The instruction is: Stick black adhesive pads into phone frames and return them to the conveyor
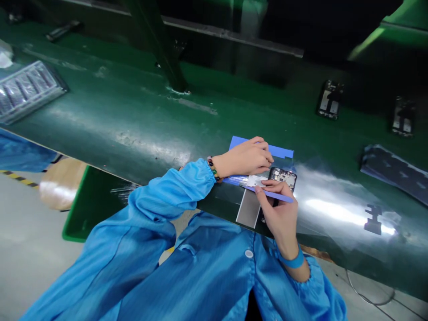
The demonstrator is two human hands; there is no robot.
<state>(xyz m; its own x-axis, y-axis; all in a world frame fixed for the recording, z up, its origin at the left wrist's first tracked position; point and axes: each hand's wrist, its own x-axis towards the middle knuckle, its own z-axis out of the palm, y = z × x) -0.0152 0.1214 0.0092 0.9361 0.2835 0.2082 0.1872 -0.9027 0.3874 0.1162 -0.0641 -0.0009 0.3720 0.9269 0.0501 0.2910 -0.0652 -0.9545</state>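
The phone frame (pixel 282 177) lies flat, its long axis running left-right, partly hidden. The left hand (pixel 245 158) presses down beside it. The right hand (pixel 281 211) pinches a blue strip (pixel 277 195) slanting across it.

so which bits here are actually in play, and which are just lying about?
In play: left hand on blue rectangular sheet; right hand with thin blue strip; open black phone chassis; grey rectangular panel.

Lying about: two phone frames, clear plastic tray, dark stacked sheets on green belt.
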